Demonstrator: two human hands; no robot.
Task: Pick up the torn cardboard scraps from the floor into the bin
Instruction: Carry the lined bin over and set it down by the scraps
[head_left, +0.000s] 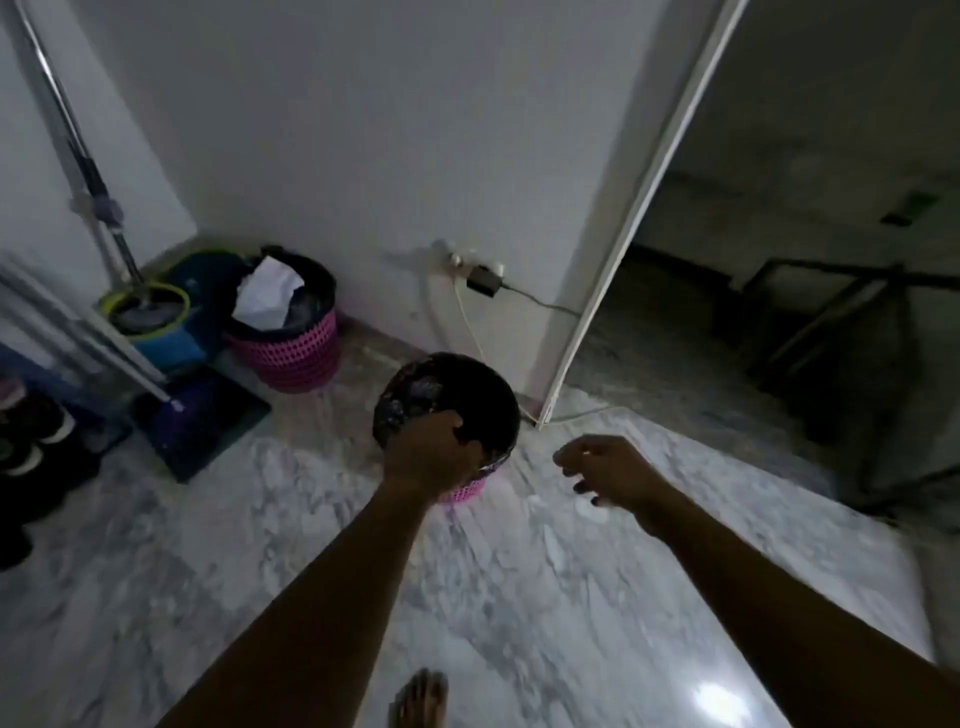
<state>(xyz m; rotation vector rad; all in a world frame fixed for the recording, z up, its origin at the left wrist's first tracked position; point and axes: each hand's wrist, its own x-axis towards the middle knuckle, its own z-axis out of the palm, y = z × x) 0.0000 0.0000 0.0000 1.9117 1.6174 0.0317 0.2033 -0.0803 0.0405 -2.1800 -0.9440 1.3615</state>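
Bin (452, 395), a small pink basket lined with a black bag, is being held at its near rim by the left hand (431, 452), whose fingers are curling over the edge. The grip is closing on rim and liner together. I am judging the bin light and a little floppy. The basket wall is thin lattice plastic and the liner is loose, so taking the rim itself rather than the bag alone is looking wise.

The right hand (602, 467) is hovering just beside the bin, fingers loosely curled and holding nothing I can make out. Whether the bin is resting on the floor (311, 545) or hanging clear of it I cannot tell, as the wrist is covering its base.

Cardboard scraps are not showing anywhere. A pale patch under the right hand could be one, or only glare. Torn card should be light, stiff and easy to pinch by an edge.

A second pink bin (291, 338) holding white paper (267, 296) is standing by the wall, beside a mop bucket (150, 317). Dim light and blur are smearing the finer detail.
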